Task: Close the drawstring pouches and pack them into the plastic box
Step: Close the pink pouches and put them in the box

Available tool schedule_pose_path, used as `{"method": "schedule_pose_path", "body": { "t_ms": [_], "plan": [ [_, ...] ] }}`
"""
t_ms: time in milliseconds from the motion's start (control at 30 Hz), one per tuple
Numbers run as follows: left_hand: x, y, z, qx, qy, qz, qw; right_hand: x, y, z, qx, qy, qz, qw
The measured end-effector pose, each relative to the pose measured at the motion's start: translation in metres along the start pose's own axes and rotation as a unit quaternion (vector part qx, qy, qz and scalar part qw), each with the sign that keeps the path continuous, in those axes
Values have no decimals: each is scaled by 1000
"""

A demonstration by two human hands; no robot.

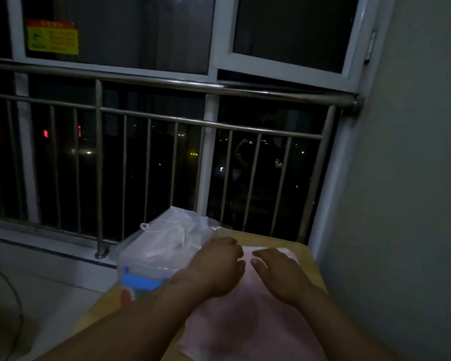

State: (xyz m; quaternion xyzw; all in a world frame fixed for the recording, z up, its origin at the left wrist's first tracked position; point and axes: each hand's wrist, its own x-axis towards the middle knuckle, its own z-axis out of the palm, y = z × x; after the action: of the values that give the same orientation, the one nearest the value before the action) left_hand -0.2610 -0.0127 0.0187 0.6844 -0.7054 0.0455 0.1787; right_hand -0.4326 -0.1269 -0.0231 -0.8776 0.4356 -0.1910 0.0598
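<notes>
**Pink pouch (245,321) under both grips**

My left grip (216,267) sits on the far end of the pink pouch with its fingers bent. The blur hides whether they pinch the cloth. My right grip (279,272) rests just beside it, fingers straight and flat on the pouch. The pouch lies flat on the table (315,267). The plastic box (141,261) stands to its left, heaped with white pouches (177,230).

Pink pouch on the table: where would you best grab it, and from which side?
Likely the far edge of the pink pouch, pinched from above: it lies flat and limp on the table, so no side offers a lip.
</notes>
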Motion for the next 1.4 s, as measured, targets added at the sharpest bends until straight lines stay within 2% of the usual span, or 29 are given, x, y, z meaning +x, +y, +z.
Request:
{"method": "schedule_pose_path", "body": {
  "t_ms": [133,267,433,567,733,933,1067,1200,1267,1333,1400],
  "plan": [
    [0,16,34,-31,-33,-8,999,-31,44,11,-17,-21,80,996],
    [1,1,81,-40,-91,-50,994,-60,74,29,-23,-57,150,987],
    [0,-17,119,-8,-118,-134,984,-72,85,45,-12,-15,212,977],
    [-3,-29,136,-14,-81,-143,986,-67,85,48,18,16,229,973],
    [-4,-33,145,-29,-55,-133,989,-60,90,44,168,58,278,944],
    [0,-35,138,-34,-60,-128,989,-53,87,30,200,62,323,923],
    [-2,-33,134,-39,-64,-134,988,-59,80,24,258,77,313,911],
    [-3,-31,127,-69,-44,-131,988,-59,75,17,212,110,291,927],
    [-6,-30,123,-109,-27,-140,984,-60,71,14,234,121,274,925],
    [-10,-30,117,-155,-16,-152,976,-61,64,10,313,114,295,896],
    [-11,-30,112,-200,-5,-173,964,-62,59,2,442,105,336,825]
  ]
}}
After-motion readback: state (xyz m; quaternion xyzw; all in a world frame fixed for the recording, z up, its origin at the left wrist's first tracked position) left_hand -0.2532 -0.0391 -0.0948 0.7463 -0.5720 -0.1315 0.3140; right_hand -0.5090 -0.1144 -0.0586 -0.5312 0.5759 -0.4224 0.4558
